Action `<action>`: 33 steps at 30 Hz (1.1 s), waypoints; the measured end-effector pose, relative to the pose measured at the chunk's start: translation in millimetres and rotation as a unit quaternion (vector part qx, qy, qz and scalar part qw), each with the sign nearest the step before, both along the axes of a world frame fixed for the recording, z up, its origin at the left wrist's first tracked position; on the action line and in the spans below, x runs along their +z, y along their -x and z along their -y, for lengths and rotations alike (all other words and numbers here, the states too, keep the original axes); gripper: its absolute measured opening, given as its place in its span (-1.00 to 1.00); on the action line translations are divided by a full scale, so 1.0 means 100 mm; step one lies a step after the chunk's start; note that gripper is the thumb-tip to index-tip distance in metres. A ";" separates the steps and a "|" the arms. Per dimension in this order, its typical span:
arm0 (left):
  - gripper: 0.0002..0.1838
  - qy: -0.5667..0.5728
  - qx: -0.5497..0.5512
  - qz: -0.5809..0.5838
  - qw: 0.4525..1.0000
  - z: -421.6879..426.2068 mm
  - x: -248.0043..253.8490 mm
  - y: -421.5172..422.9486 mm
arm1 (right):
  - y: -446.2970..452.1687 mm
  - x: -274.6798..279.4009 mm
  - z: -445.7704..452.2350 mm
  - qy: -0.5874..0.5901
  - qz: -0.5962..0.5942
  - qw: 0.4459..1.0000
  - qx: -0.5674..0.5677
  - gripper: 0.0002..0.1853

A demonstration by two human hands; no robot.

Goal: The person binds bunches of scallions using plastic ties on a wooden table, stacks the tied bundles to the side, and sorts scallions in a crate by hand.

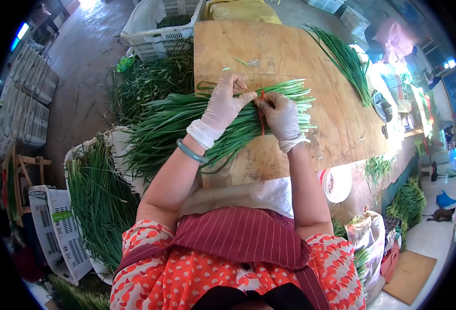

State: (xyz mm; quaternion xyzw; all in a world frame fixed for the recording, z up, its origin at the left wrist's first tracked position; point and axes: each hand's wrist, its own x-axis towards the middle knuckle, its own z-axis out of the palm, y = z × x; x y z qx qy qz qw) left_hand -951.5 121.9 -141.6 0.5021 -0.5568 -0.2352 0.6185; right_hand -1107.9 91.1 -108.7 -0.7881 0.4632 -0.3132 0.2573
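A thick bundle of long green garlic chives lies across the wooden board, its pale cut ends pointing right. Round it near those ends runs a red tie. My left hand, in a thin whitish glove, rests over the bundle from the left; its thumb presses at the top of the tie, while the forefinger curls above. On the other side of the tie, my right hand, gloved too, pinches it with bent fingers. The fingertips of both hands nearly meet there, partly hiding the tie's ends.
More chives lie at the board's right edge, beside scissors. A large heap of chives fills a container at left. A white crate stands beyond the board. A roll of white tape or strapping sits below the board's right side.
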 end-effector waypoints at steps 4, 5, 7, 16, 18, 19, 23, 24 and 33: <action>-0.24 -0.044 -0.010 0.248 0.968 -0.10 0.24 -0.01 | 0.02 -0.15 0.06 -0.037 0.139 0.989 0.017 -0.83; -0.12 -0.049 0.016 0.365 0.930 -0.14 0.30 0.03 | 0.02 -0.17 0.07 -0.074 0.192 0.978 0.021 -0.86; 0.08 -0.124 0.018 0.451 0.884 -0.18 0.37 0.12 | 0.04 -0.09 0.05 -0.012 0.163 0.986 0.014 -0.85; -0.08 -0.226 -0.068 0.398 0.886 -0.14 0.28 0.13 | -0.01 -0.12 0.30 -0.080 0.226 0.969 0.053 -0.83; -0.11 -0.225 -0.060 0.407 0.883 -0.14 0.29 0.16 | 0.03 -0.13 0.26 -0.074 0.223 0.971 0.051 -0.83; -0.13 -0.222 -0.054 0.420 0.878 -0.14 0.32 0.17 | 0.04 -0.11 0.24 -0.065 0.223 0.971 0.047 -0.83; -0.10 -0.165 0.009 0.475 0.864 -0.29 0.49 0.22 | 0.08 0.15 0.06 0.020 0.203 0.977 0.056 -0.79; -0.07 -0.105 0.037 0.499 0.859 -0.31 0.50 0.23 | 0.12 0.27 -0.03 0.059 0.138 0.988 0.043 -0.77; -0.23 0.017 0.105 0.361 0.927 -0.65 0.44 0.60 | 0.12 0.19 0.43 0.109 0.025 0.993 0.040 -0.80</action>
